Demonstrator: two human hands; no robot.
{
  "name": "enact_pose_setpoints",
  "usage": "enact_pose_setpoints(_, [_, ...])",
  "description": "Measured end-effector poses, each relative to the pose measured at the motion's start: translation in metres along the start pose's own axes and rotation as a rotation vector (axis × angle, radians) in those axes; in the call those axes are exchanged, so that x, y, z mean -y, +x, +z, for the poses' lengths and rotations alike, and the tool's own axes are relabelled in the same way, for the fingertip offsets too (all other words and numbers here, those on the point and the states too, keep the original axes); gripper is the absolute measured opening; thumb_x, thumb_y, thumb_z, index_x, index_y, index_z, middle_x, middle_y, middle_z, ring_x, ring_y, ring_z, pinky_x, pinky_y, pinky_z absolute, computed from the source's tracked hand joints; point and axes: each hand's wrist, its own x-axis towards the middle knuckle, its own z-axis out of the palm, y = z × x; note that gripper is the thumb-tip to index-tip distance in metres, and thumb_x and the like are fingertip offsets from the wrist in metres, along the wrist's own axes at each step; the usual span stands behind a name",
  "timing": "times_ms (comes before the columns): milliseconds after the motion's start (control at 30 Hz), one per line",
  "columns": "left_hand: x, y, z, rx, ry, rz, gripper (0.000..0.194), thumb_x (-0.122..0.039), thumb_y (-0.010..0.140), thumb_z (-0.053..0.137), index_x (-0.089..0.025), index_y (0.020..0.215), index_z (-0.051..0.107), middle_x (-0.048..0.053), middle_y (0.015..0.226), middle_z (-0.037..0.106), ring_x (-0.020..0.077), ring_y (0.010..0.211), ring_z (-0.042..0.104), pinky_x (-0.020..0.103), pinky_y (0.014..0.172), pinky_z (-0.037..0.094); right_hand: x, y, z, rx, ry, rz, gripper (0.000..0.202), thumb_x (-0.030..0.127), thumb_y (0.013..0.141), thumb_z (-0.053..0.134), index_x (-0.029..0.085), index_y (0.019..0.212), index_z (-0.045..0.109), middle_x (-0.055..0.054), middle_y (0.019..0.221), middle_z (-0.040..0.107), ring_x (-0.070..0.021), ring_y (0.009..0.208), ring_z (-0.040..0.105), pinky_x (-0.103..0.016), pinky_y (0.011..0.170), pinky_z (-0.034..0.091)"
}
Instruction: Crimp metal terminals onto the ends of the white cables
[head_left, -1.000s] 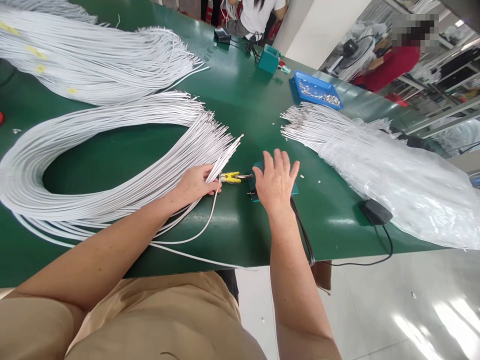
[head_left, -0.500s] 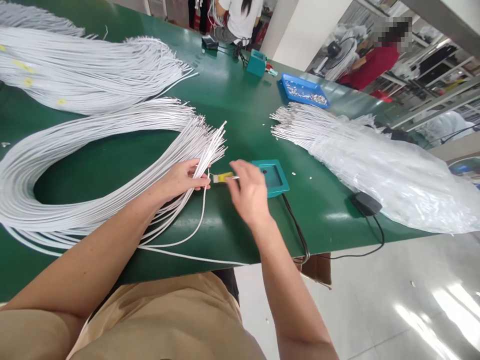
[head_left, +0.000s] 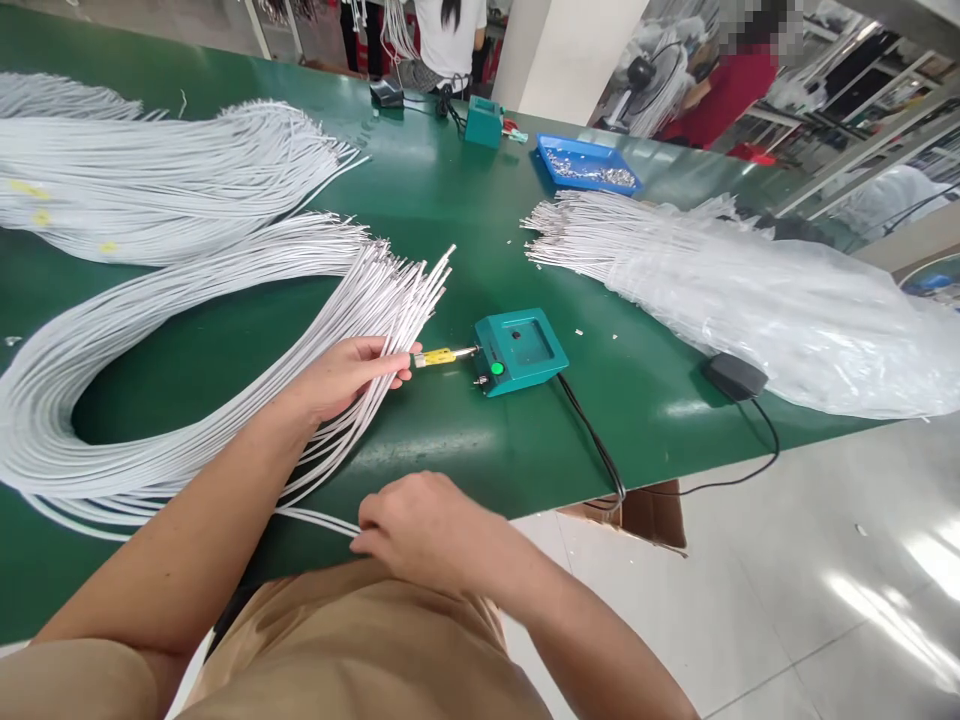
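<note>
My left hand is closed around a bunch of white cables near their ends. Just past its fingertips is a yellow plug-like piece with a metal tip, which reaches the teal box. A green spot shows bright on that box's side. Close to the table's front edge, my right hand has its fingers curled together on white cable strands that run out from the coil; the fingertips are partly hidden. The large looped coil lies beneath and left of my left arm.
More white cables lie at the back left. A bagged bundle stretches along the right, with a black pedal-like block beside it. Small metal parts fill a blue tray behind. Another teal box stands farther back, near two people.
My right hand has left the yellow piece and come down and left to the loose cable strands. The teal box's green spot is now uncovered. My left hand still grips the bunch.
</note>
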Motion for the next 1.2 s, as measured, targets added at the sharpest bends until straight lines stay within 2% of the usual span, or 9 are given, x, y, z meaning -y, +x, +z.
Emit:
enact_pose_setpoints(33, [0.0, 0.0, 0.001, 0.01, -0.004, 0.009, 0.03, -0.035, 0.069, 0.085, -0.017, 0.092, 0.077, 0.003, 0.079, 0.07, 0.0124, 0.074, 0.062, 0.025, 0.07, 0.049, -0.006, 0.001, -0.01, -0.052, 0.089, 0.037, 0.026, 0.032, 0.094, 0.057, 0.02, 0.073, 0.065, -0.002, 0.074, 0.07, -0.0153, 0.064, 0.06, -0.028, 0.054, 0.031])
enact_pose_setpoints(100, [0.0, -0.001, 0.003, 0.041, -0.012, 0.038, 0.028, -0.033, 0.068, 0.086, -0.017, 0.089, 0.075, 0.001, 0.076, 0.069, 0.0124, 0.072, 0.063, 0.026, 0.072, 0.049, -0.024, 0.009, -0.029, -0.329, 0.31, 0.297, 0.033, 0.032, 0.094, 0.056, 0.019, 0.064, 0.061, 0.0, 0.063, 0.065, -0.0123, 0.058, 0.057, -0.026, 0.055, 0.035])
enact_pose_setpoints(200, [0.0, -0.001, 0.004, 0.084, 0.025, 0.075, 0.024, -0.031, 0.069, 0.085, -0.017, 0.082, 0.07, 0.0, 0.077, 0.067, 0.013, 0.074, 0.065, 0.027, 0.074, 0.049, -0.056, 0.025, -0.048, -0.723, 0.756, 0.475, 0.018, 0.04, 0.088, 0.062, 0.022, 0.089, 0.066, 0.004, 0.067, 0.062, -0.0099, 0.052, 0.054, -0.024, 0.05, 0.04])
enact_pose_setpoints(300, [-0.001, -0.003, 0.006, 0.102, 0.134, 0.061, 0.024, -0.031, 0.072, 0.082, -0.017, 0.078, 0.064, -0.001, 0.073, 0.065, 0.0154, 0.077, 0.068, 0.028, 0.072, 0.049, -0.074, 0.039, -0.051, -0.833, 1.113, 0.392, 0.027, 0.042, 0.076, 0.072, 0.02, 0.09, 0.065, 0.005, 0.067, 0.059, -0.009, 0.051, 0.051, -0.023, 0.048, 0.043])
enact_pose_setpoints(400, [-0.001, -0.005, 0.009, 0.071, 0.163, 0.072, 0.025, -0.032, 0.073, 0.081, -0.017, 0.079, 0.062, 0.0, 0.085, 0.067, 0.0169, 0.084, 0.068, 0.028, 0.073, 0.049, -0.076, 0.044, -0.046, -0.886, 1.212, 0.321, 0.023, 0.038, 0.071, 0.077, 0.018, 0.075, 0.066, 0.005, 0.061, 0.057, -0.0074, 0.052, 0.047, -0.022, 0.05, 0.042])
enact_pose_setpoints(633, [0.003, -0.003, 0.012, -0.024, 0.201, 0.171, 0.027, -0.03, 0.071, 0.08, -0.017, 0.082, 0.06, 0.001, 0.078, 0.07, 0.0162, 0.074, 0.066, 0.029, 0.066, 0.047, -0.071, 0.047, -0.036, -0.885, 1.405, 0.258, 0.013, 0.031, 0.072, 0.074, 0.019, 0.072, 0.069, 0.002, 0.073, 0.063, -0.0076, 0.056, 0.046, -0.025, 0.055, 0.037])
enact_pose_setpoints(867, [-0.001, -0.005, 0.013, -0.035, 0.217, 0.194, 0.021, -0.026, 0.076, 0.072, -0.018, 0.081, 0.053, 0.002, 0.087, 0.071, 0.0166, 0.077, 0.068, 0.032, 0.076, 0.052, -0.069, 0.054, -0.033, -0.755, 1.776, 0.226, 0.023, 0.025, 0.064, 0.075, 0.017, 0.056, 0.055, 0.004, 0.061, 0.048, -0.0073, 0.055, 0.036, -0.024, 0.053, 0.03])
enact_pose_setpoints(1067, [-0.002, -0.008, 0.014, 0.023, 0.268, 0.201, 0.021, -0.024, 0.08, 0.067, -0.019, 0.079, 0.047, 0.0, 0.083, 0.068, 0.017, 0.077, 0.069, 0.035, 0.078, 0.053, -0.077, 0.054, -0.048, -0.643, 1.709, 0.269, 0.031, 0.048, 0.077, 0.067, 0.017, 0.077, 0.069, 0.008, 0.051, 0.036, -0.0086, 0.049, 0.033, -0.025, 0.053, 0.03])
enact_pose_setpoints(1200, [-0.004, -0.009, 0.015, 0.031, 0.28, 0.209, 0.022, -0.024, 0.079, 0.068, -0.019, 0.078, 0.047, 0.0, 0.079, 0.066, 0.0174, 0.077, 0.069, 0.034, 0.077, 0.053, -0.081, 0.056, -0.051, -0.523, 1.631, 0.244, 0.031, 0.045, 0.072, 0.074, 0.017, 0.064, 0.062, 0.008, 0.05, 0.032, -0.0092, 0.05, 0.039, -0.025, 0.054, 0.029])
